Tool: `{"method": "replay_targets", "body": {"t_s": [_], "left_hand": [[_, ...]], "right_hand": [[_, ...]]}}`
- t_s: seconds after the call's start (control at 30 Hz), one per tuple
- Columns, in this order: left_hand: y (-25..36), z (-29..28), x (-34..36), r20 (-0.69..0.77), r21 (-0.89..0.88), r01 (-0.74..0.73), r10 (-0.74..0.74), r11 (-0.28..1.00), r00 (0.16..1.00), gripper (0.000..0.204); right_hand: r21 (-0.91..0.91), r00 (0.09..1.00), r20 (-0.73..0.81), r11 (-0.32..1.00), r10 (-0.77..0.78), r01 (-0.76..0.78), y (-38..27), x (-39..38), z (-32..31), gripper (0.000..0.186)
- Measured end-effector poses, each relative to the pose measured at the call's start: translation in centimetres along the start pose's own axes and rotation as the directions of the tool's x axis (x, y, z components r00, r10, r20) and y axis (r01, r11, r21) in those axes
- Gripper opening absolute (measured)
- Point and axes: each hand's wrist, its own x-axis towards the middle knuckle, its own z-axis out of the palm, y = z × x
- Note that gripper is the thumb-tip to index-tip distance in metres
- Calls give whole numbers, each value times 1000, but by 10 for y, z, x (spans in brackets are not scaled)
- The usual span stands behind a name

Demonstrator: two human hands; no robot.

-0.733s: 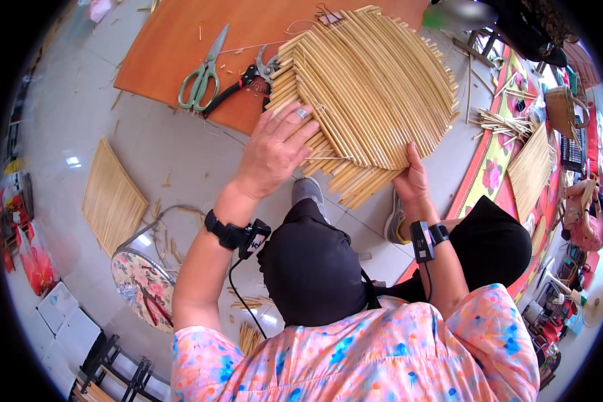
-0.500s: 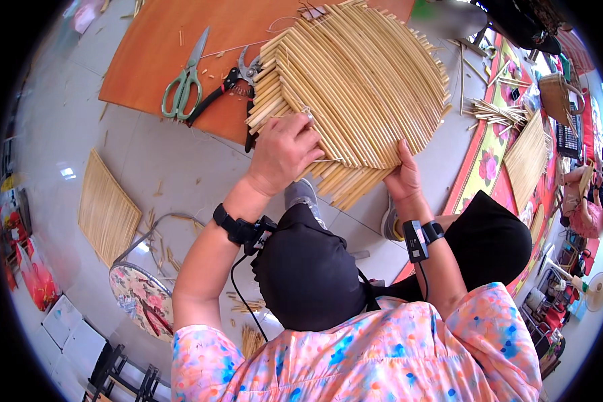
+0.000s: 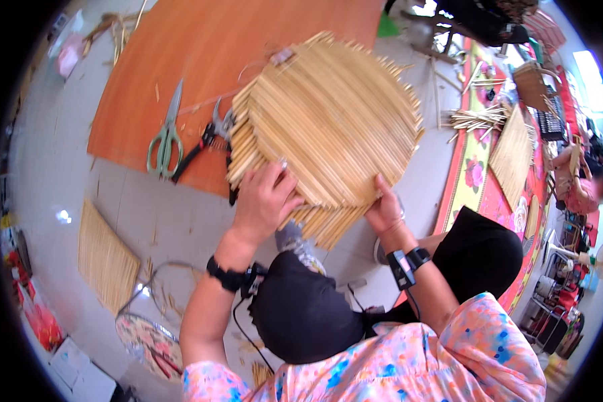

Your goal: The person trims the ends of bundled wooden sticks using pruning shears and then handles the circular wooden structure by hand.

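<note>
A roundish panel of pale reed sticks, laid side by side with a band of slanting sticks along the left and near edges, rests partly on the orange board and juts toward me. My left hand is closed with curled fingers on the panel's near left edge; any thread in its fingertips is too small to make out. My right hand grips the near right edge, thumb on top and fingers underneath. Left of the panel lie green-handled scissors and black-handled pruning shears.
The orange board extends behind the panel. Another stick panel lies on the tiled floor at left, near a flower-patterned round stool. At right, loose sticks and a further panel sit on a floral mat. Another person is at far right.
The whole view has shifted, so the board, tools and panel appear lower and farther left. Both hands stay at the same near edges of the panel.
</note>
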Motion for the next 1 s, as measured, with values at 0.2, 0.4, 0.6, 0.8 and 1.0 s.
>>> {"method": "replay_targets", "body": {"t_s": [0.2, 0.4, 0.6, 0.8, 1.0], "left_hand": [[11, -9, 1, -4, 147, -49, 50, 988, 999, 47], [2, 9, -7, 299, 263, -157, 74, 952, 951, 70], [1, 7, -7, 337, 261, -141, 47, 955, 940, 71], [-18, -15, -13, 32, 191, 100, -108, 977, 994, 69], [-40, -42, -39, -98, 182, 276, -262, 944, 960, 62]], "right_hand": [[97, 994, 105, 994, 38, -48, -2, 3, 1, 48], [88, 995, 100, 996, 23, -32, -3, 0, 3, 50], [109, 992, 123, 994, 16, -29, -1, 1, 3, 51], [45, 999, -35, 999, -29, 31, -2, 2, 7, 48], [69, 998, 53, 997, -22, 18, -4, 7, -4, 42]]}}
